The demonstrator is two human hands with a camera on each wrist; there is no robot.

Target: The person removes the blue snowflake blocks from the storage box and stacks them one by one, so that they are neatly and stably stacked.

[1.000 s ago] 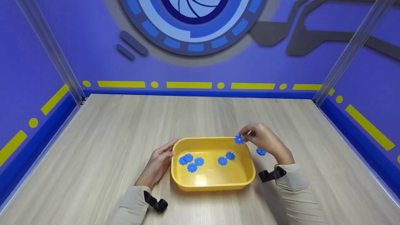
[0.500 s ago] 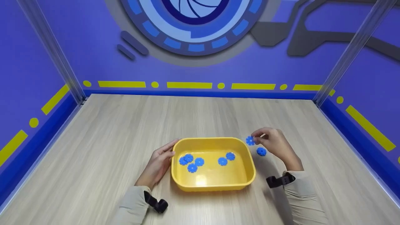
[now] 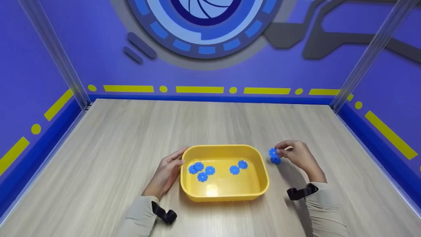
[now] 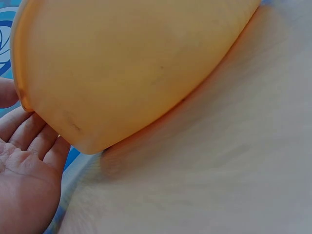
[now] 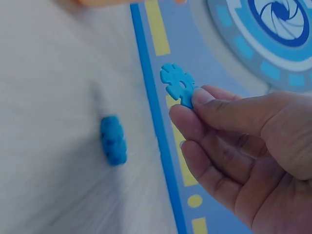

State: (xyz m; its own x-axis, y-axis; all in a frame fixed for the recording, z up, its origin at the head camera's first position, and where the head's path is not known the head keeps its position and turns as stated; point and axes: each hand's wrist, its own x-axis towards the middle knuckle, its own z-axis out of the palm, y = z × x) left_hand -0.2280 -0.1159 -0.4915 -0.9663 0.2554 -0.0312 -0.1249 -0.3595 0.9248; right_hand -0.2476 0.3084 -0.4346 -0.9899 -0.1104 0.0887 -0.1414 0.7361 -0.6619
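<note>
My right hand (image 3: 297, 157) pinches a blue notched snowflake disc (image 5: 178, 82) between thumb and fingertips, to the right of a yellow plastic bin (image 3: 224, 197). Below it on the table is a small stack of the same discs (image 5: 113, 140); in the head view the pinched disc overlaps the stack's far side. My left hand (image 3: 167, 174) holds the bin's left end, thumb at the rim and fingers against the outer wall, as the left wrist view shows with the bin wall (image 4: 122, 73). Several loose discs (image 3: 202, 176) lie at the left inside the bin, and two discs (image 3: 234, 170) lie toward its right.
The bin stands on a wood-grain table (image 3: 131, 131). Blue-purple panels (image 3: 210, 77) with yellow stripes border it at the back and both sides. Clear corner posts (image 3: 365, 49) rise at the back corners.
My right hand has carried the pinched disc from over the bin's far right rim rightward and down to the stack. The left hand and bin have stayed in place.
</note>
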